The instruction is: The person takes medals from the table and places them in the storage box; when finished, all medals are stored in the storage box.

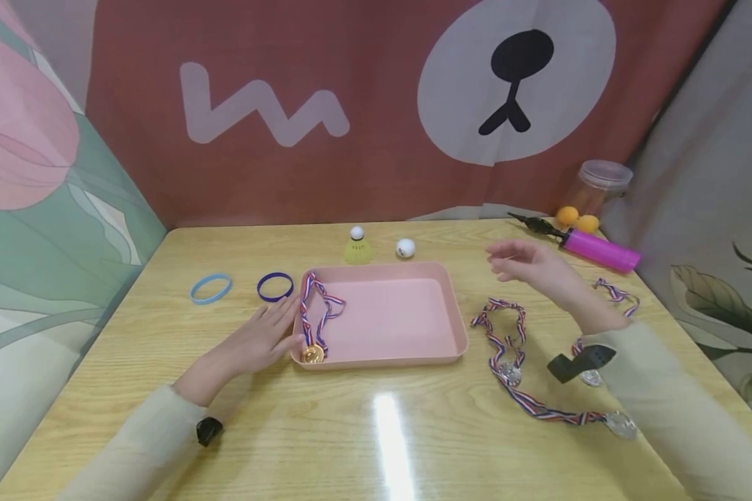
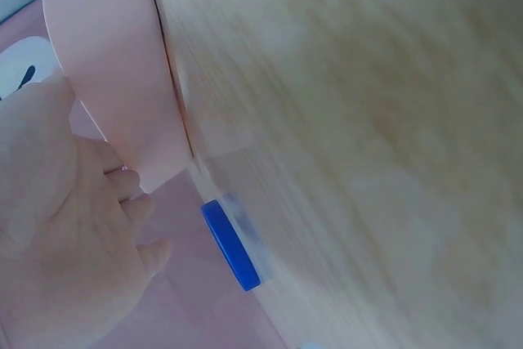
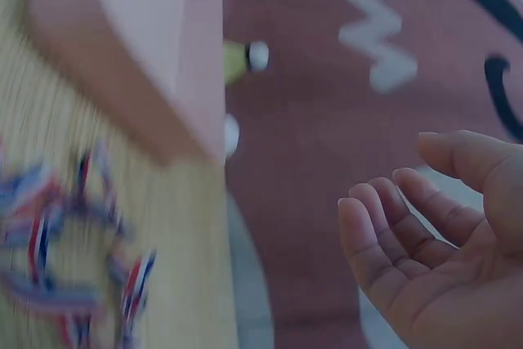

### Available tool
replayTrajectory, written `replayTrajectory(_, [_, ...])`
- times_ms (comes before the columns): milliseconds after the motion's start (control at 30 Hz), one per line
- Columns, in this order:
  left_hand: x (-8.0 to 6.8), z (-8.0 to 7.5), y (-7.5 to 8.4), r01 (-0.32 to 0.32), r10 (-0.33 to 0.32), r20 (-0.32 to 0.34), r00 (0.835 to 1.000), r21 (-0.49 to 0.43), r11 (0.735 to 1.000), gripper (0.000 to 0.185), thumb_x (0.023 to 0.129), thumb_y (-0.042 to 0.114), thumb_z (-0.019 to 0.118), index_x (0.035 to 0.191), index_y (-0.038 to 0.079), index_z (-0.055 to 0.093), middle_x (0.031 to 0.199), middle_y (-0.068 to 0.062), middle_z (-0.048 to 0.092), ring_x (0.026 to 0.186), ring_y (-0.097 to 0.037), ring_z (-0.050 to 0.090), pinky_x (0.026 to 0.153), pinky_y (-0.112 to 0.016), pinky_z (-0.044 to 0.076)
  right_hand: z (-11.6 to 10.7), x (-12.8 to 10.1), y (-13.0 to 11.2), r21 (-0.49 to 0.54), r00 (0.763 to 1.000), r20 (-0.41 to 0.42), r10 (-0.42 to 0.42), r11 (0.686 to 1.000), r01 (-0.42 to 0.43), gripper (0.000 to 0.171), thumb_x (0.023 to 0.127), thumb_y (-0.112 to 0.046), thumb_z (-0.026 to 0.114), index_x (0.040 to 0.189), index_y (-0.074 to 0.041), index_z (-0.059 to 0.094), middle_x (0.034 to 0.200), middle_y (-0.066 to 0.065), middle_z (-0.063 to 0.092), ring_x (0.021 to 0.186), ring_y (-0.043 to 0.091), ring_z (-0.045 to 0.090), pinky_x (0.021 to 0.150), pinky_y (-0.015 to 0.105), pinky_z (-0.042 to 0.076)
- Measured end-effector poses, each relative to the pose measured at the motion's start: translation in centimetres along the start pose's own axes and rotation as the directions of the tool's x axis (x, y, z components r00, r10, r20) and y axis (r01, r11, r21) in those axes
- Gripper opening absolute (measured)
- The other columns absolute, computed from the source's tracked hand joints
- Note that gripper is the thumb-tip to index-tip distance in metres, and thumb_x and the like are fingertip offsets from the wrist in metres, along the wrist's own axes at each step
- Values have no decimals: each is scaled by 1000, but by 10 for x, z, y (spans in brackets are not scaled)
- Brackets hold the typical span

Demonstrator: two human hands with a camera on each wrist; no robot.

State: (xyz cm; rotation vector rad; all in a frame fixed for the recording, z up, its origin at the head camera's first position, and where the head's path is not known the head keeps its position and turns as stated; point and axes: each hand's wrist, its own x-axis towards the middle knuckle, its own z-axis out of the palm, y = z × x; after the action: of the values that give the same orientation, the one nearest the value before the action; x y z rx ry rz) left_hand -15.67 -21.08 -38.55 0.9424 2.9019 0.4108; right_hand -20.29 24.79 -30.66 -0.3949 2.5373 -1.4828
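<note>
My left hand (image 1: 260, 341) rests at the left side of a pink tray (image 1: 391, 362), its fingers straight along the rim. Inside that tray, at the left end, lies a gold medal (image 1: 312, 353) on a red, white and blue ribbon. My right hand (image 1: 533, 268) hovers over the right part of the table, fingers loosely bent, holding nothing; the right wrist view shows its bare palm (image 3: 449, 275). Below it lie silver medals with striped ribbons, one silver medal (image 1: 510, 374) close to the tray and another silver medal (image 1: 620, 424) nearer the front. A third silver medal (image 1: 592, 378) is partly hidden by the right wrist.
Left of the tray lie a light blue wristband (image 1: 211, 288) and a dark blue wristband (image 1: 275, 287). Behind it stand a yellow shuttlecock (image 1: 358, 249) and a white ball (image 1: 405, 248). A magenta hand pump (image 1: 601, 250), orange balls (image 1: 567, 216) and a clear jar (image 1: 604, 182) occupy the back right.
</note>
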Motion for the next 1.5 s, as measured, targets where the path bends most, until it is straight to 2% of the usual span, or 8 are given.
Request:
replayTrajectory(133, [0, 1, -1, -11, 11, -11, 1000, 1, 1000, 63, 99, 32, 40, 143, -8, 18, 148, -24, 16, 134, -41, 14, 106, -57, 13, -31, -7, 37, -110, 996, -80, 41, 993, -50, 44, 94, -22, 56, 125, 6, 47, 107, 15, 59, 81, 9, 61, 62, 24, 51])
replayTrajectory(200, [-1, 2, -1, -16, 15, -16, 1000, -2, 1000, 63, 99, 32, 40, 143, -8, 18, 147, -25, 17, 133, -41, 15, 105, -57, 14, -44, -9, 55, -164, 993, -106, 53, 984, -70, 44, 93, -22, 56, 124, 9, 48, 106, 18, 58, 79, 9, 60, 67, 26, 53])
replayTrajectory(400, [-1, 2, -1, -14, 14, -17, 1000, -5, 1000, 64, 99, 32, 41, 142, -9, 18, 147, -25, 17, 133, -41, 15, 106, -57, 14, -65, -12, 94, -285, 986, -115, 118, 947, -146, 42, 92, -17, 59, 118, 14, 49, 102, 24, 58, 74, 8, 54, 64, 30, 52])
replayTrajectory(700, [-1, 0, 1, -14, 14, -22, 1000, -9, 1000, 64, 98, 31, 43, 142, -9, 19, 147, -25, 17, 133, -41, 16, 105, -57, 14, -74, -7, 125, -377, 970, -59, 237, 894, -241, 48, 85, -22, 67, 115, 12, 49, 100, 19, 56, 76, 15, 54, 64, 30, 49])
replayTrajectory(933, [-2, 1, 3, -13, 13, -33, 999, -6, 1000, 63, 98, 31, 43, 142, -9, 21, 147, -25, 19, 133, -41, 17, 105, -57, 15, -72, -3, 132, -454, 968, -41, 247, 859, -238, 41, 82, -22, 70, 103, 9, 53, 88, 12, 58, 72, 18, 53, 59, 30, 46])
replayTrajectory(1100, [-1, 1, 3, -3, 3, -20, 1000, 18, 1000, 64, 99, 34, 40, 143, -7, 19, 147, -24, 17, 134, -40, 15, 106, -55, 13, -70, -4, 129, -457, 967, -33, 253, 857, -240, 33, 81, -17, 70, 95, 5, 50, 79, 8, 52, 66, 18, 49, 55, 30, 44])
replayTrajectory(1233, [-1, 1, 3, -1, 2, -20, 1000, 44, 999, 64, 99, 35, 40, 143, -7, 20, 147, -24, 18, 134, -39, 16, 106, -55, 14, -71, -5, 127, -454, 969, -57, 242, 858, -241, 32, 80, -14, 70, 91, 3, 47, 79, 9, 48, 68, 20, 46, 56, 30, 43])
replayTrajectory(1500, [-2, 0, 5, 7, -5, -21, 1000, 53, 999, 64, 99, 34, 41, 143, -7, 20, 148, -22, 18, 135, -38, 15, 107, -53, 14, -76, -9, 122, -290, 968, -27, 249, 925, -246, 23, 89, -13, 61, 90, 6, 48, 73, 8, 56, 65, 19, 55, 58, 31, 51])
